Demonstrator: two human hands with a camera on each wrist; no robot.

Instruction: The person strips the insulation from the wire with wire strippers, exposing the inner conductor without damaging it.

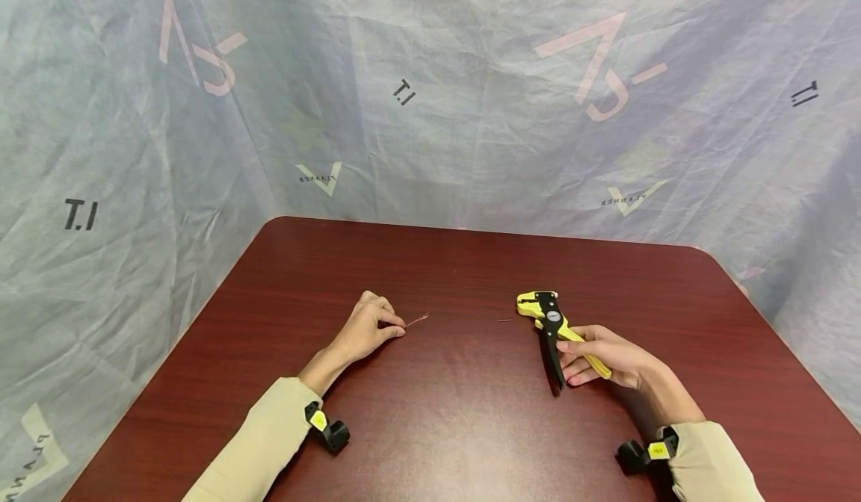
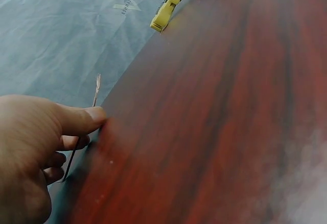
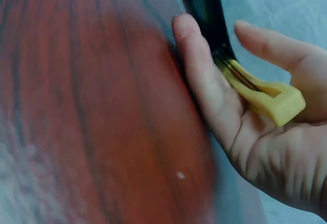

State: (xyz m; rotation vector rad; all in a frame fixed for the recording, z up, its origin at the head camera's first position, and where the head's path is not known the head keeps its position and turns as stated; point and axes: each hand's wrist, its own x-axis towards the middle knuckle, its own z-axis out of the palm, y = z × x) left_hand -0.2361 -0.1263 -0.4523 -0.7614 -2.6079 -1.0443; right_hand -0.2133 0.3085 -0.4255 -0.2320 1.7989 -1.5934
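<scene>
Between thumb and forefinger my left hand (image 1: 366, 329) pinches a thin wire (image 2: 97, 90). Its frayed copper-coloured strands point up past the fingertips, and the darker rest runs down behind the fingers in the left wrist view. My right hand (image 1: 615, 356) holds a yellow and black wire stripper (image 1: 553, 319) by its handles, which stand spread apart. The yellow handle (image 3: 276, 101) lies across the palm in the right wrist view. The stripper's head points away and toward the left, with nothing seen in its jaws. A short thin brown piece (image 1: 505, 320) lies just left of that head.
Both hands are over a dark red wood-grain table (image 1: 444, 382) with rounded far corners. A grey printed cloth (image 1: 464, 113) hangs behind it and along the sides. Each sleeve cuff carries a black wrist camera; one (image 1: 329, 429) is on the left and one (image 1: 642, 453) on the right.
</scene>
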